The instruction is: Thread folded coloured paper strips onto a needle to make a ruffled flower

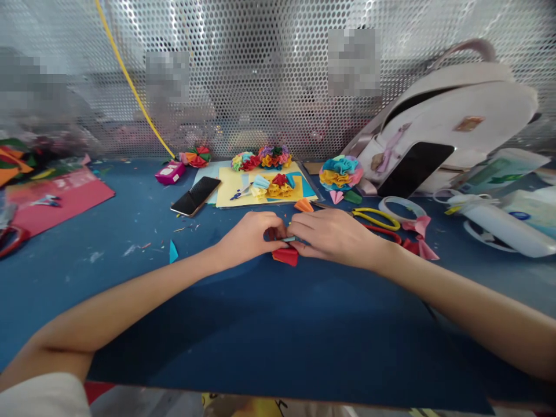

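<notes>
Both hands meet over the middle of the blue table. My left hand [256, 231] is closed, its thumb and fingers pinching a small red folded paper piece [285, 256]. From the other side my right hand [332, 237] grips the same piece, fingertips pressed together. A thin pale strip shows between the fingertips; what it is I cannot make out. Just beyond the hands lie an orange folded paper petal [303, 205] and yellow-handled scissors [377, 219]. A red handle [382, 233] shows beside my right wrist.
Paper flowers [341, 172] and a yellow paper stack [226, 198] lie toward the perforated metal panel [260, 75]. A phone [196, 196] lies left of the stack. On the right, a white backpack [486, 116] has another phone [417, 168] leaning on it. Pink paper [82, 197] lies left.
</notes>
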`<state>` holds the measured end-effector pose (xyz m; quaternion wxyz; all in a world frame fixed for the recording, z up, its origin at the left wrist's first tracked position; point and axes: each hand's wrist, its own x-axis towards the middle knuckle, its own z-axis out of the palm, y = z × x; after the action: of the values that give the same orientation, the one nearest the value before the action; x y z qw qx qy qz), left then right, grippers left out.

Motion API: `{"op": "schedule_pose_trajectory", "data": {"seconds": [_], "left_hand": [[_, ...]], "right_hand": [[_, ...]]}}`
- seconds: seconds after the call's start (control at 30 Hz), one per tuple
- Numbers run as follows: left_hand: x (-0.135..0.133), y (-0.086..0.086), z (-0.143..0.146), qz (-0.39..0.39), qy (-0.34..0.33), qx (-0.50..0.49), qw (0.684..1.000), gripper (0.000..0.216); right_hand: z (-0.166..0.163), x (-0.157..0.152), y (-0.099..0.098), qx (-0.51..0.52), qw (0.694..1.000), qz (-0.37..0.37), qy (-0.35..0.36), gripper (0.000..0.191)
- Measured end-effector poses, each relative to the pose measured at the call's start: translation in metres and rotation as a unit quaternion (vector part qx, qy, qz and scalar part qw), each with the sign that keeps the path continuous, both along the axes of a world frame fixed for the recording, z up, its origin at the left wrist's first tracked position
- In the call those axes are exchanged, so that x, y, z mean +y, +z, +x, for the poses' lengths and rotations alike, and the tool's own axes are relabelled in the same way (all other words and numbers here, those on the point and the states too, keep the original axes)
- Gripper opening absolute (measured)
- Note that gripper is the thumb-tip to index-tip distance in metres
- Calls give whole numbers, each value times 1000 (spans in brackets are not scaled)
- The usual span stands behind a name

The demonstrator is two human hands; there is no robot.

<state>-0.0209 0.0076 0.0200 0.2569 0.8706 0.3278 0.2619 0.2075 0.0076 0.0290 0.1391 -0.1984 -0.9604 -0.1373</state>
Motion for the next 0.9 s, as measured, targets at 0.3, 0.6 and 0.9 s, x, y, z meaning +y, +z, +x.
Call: {"op": "schedule_pose_trajectory", "data": {"seconds": [0.3,0.6,0.9], "left_hand": [[-2,-3,3,47,5,4,999,9],[-6,-3,5,50,23,2,998,12],[-3,1,6,1,29,-10,1000,16]], "right_hand": [[3,6,-3,123,946,-280,-103,23],[-2,10,-15,220,905,-349,-103,14],[-1,7,-17,237,922,-287,-105,11]]}}
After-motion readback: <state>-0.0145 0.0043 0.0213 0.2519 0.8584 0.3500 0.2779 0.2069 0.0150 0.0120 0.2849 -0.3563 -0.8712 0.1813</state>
